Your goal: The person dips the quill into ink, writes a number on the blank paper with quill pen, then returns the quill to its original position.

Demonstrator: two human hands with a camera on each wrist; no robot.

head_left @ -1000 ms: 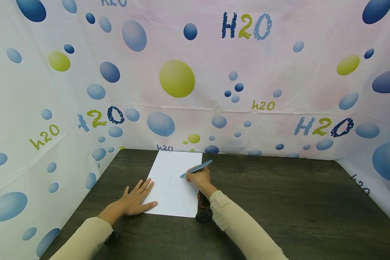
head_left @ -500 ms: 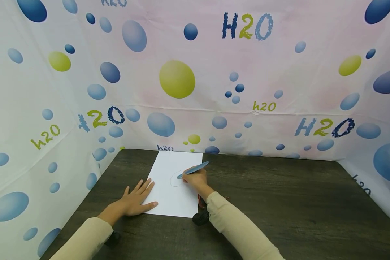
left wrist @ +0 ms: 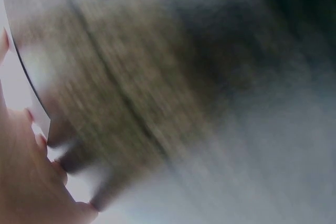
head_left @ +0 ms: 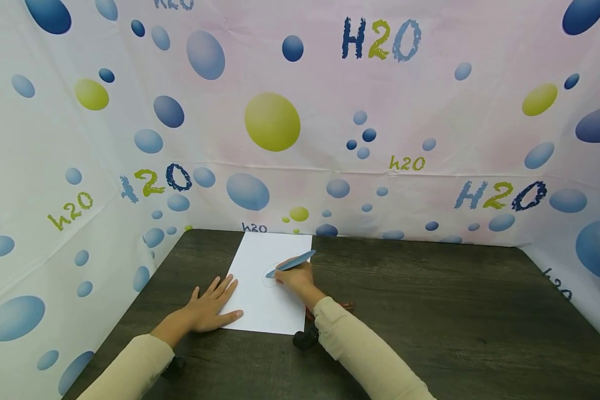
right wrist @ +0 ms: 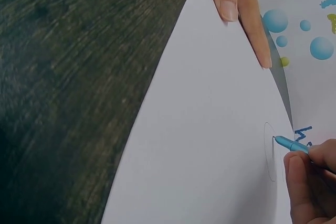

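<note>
A white sheet of paper [head_left: 260, 311] lies on the dark table. My right hand [head_left: 297, 276] pinches a blue pen [head_left: 295, 263], its tip down inside a thin drawn outline near the middle of the sheet. In the right wrist view the pen [right wrist: 291, 144] touches the paper [right wrist: 194, 119] beside a rounded pencil-thin line. My left hand [head_left: 210, 306] rests flat with spread fingers on the sheet's left edge. The left wrist view shows that hand [left wrist: 31, 171] at the paper's edge, holding nothing.
The dark wood-grain table [head_left: 455, 311] extends far to the right. A white backdrop [head_left: 430, 100] with blue and green dots and H2O lettering stands behind and at both sides. A black wrist-worn device [head_left: 306, 338] shows under the right forearm.
My right hand and the pen have moved a little left across the paper, from the outline's right side to inside it. The left hand has stayed in place.
</note>
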